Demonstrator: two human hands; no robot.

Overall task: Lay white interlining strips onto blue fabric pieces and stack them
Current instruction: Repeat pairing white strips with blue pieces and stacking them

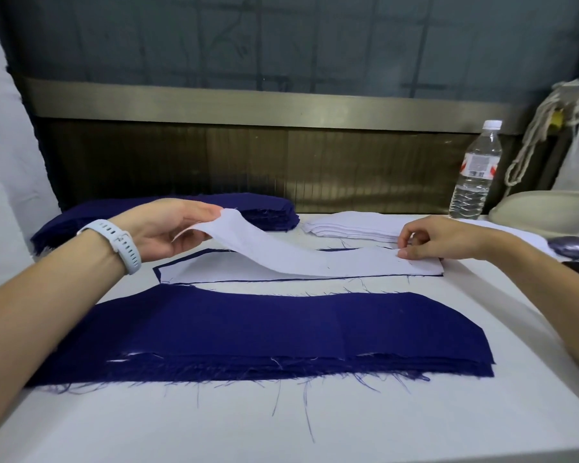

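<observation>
On a white table, a blue stack lies nearest. Beyond it, the left hand pinches a white strip, lifting its left end, while the right hand pinches the other end down on a strip-covered blue piece. Blue pile, white pile and bottle sit behind.

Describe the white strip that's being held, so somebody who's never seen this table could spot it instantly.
On the white table, look to the middle, between the two hands. The white strip runs from the left hand, which lifts one end, to the right hand, holding the other end low. Unlike the stack of white strips behind it, it is single and arches upward.
</observation>
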